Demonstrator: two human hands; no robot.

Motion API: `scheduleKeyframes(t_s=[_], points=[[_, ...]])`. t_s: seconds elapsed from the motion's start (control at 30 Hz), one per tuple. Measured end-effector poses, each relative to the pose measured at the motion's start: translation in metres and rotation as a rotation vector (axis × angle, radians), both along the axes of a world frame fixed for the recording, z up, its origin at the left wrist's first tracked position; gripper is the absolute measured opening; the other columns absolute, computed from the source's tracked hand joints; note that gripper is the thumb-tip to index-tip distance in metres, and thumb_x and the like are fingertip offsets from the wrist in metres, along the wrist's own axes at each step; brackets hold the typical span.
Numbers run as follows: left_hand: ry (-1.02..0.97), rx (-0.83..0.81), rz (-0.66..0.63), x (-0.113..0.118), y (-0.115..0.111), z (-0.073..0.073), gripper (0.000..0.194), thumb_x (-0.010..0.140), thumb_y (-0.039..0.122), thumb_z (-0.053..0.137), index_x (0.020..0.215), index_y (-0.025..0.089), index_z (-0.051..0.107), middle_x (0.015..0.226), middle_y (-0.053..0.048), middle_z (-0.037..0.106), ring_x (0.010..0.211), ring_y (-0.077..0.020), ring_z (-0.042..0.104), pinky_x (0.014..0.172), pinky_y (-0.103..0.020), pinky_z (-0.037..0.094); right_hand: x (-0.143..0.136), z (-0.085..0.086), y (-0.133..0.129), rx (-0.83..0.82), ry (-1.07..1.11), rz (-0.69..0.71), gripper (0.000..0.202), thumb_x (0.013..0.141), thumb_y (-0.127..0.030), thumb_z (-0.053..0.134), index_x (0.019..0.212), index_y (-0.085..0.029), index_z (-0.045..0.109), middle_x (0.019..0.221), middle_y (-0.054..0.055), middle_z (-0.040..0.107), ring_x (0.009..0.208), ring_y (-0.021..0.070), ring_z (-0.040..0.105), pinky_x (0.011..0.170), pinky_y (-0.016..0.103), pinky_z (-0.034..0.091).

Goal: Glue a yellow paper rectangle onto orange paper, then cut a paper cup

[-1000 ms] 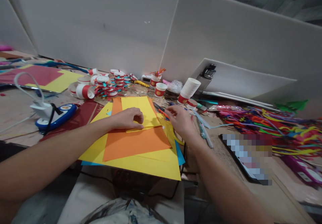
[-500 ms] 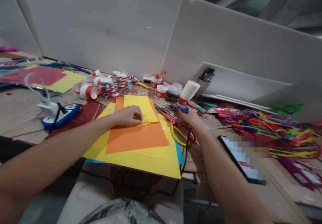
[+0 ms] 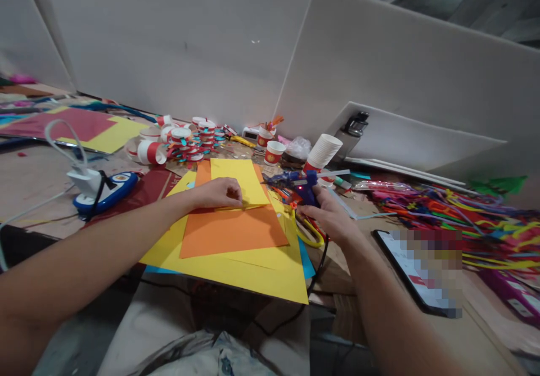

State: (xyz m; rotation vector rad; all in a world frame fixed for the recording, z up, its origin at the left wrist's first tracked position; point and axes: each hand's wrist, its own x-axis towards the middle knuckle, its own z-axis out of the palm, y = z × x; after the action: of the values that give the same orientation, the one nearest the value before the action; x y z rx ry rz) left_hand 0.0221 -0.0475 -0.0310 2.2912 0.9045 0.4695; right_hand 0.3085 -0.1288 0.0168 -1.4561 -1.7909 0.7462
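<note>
My right hand (image 3: 327,213) grips a blue hot glue gun (image 3: 295,183) with a small red light and a clear glue stick (image 3: 334,173) out of its back. The nozzle points left, over the right edge of the papers. My left hand (image 3: 221,192) is closed at the lower edge of a narrow yellow paper (image 3: 238,176), its fingertips curled against it. Beneath lies an orange sheet (image 3: 232,235), on top of a larger yellow sheet (image 3: 261,277). Yellow-handled scissors (image 3: 310,234) rest by my right hand, partly covered.
A blue power strip (image 3: 107,192) with a white plug lies left. Behind the papers are decorated paper cups (image 3: 189,139), a cup stack (image 3: 324,151) and a dark bottle (image 3: 352,134). To the right are a phone (image 3: 415,277) and a heap of colourful pipe cleaners (image 3: 455,213).
My right hand has lifted the glue gun off the table area and turned it, nozzle now toward the papers. My left hand stays on the narrow yellow paper. The view shifts slightly.
</note>
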Motion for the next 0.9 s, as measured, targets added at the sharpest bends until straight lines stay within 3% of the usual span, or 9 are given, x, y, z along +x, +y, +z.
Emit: scheduleKeyframes(t_s=[0.13,0.3,0.53,0.9], points=[[0.022,0.017,-0.02,-0.001,0.002,-0.001,0.015,0.078,0.03,0.061,0.077,0.017,0.068,0.085,-0.003,0.062,0.083,-0.0156,0.058,0.076,-0.025,0.044,-0.011,0.006,-0.009,-0.069,-0.243,0.148,0.038,0.084,-0.036,0.053,0.116,-0.018,0.061,0.089,0.004,0.069,0.082,0.0214,0.062,0.076,0.034,0.051],[0.035,0.04,-0.028,-0.001,0.005,-0.004,0.013,0.077,0.029,0.062,0.076,0.017,0.068,0.085,-0.003,0.062,0.084,-0.0154,0.058,0.075,-0.025,0.043,-0.02,0.002,-0.011,0.006,-0.364,0.207,0.037,0.088,-0.036,0.051,0.121,-0.023,0.059,0.111,0.005,0.069,0.108,0.0252,0.06,0.087,0.034,0.048],[0.043,0.069,-0.029,-0.001,0.004,-0.003,0.015,0.078,0.031,0.062,0.076,0.017,0.068,0.085,-0.003,0.062,0.083,-0.0156,0.058,0.076,-0.025,0.043,-0.027,0.0,-0.013,-0.055,-0.413,0.198,0.037,0.089,-0.043,0.05,0.118,-0.023,0.061,0.111,0.006,0.069,0.099,0.0254,0.064,0.084,0.034,0.049],[0.055,0.048,-0.031,-0.001,0.002,-0.001,0.013,0.077,0.028,0.061,0.078,0.016,0.067,0.087,-0.004,0.062,0.085,-0.0159,0.058,0.076,-0.026,0.044,-0.018,0.006,-0.01,-0.036,-0.507,0.107,0.033,0.087,-0.033,0.053,0.117,-0.023,0.063,0.115,0.008,0.068,0.108,0.0274,0.06,0.094,0.04,0.043]])
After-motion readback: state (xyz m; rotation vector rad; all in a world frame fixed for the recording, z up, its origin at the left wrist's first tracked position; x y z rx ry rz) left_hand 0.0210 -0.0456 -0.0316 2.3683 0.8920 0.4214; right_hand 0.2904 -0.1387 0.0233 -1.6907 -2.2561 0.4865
